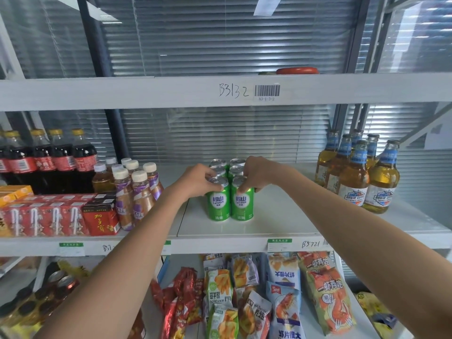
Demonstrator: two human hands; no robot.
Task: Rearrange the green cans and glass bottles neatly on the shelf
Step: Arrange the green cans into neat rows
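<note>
Several green cans [230, 204] stand in two tight rows in the middle of the white shelf [281, 226]. My left hand [198, 178] grips the top of the front left green can [219, 204]. My right hand [256, 174] grips the top of the front right green can [242, 204]. The cans behind show only their silver lids between my hands. Several glass bottles [357, 172] with blue neck labels and yellow drink stand clustered at the shelf's right end, apart from the cans.
Left of the cans stand white-capped drink bottles [132, 189], dark cola bottles [49, 160] and red drink cartons [56, 216]. The shelf beam above [146, 91] hangs low. Snack bags [269, 297] fill the shelf below.
</note>
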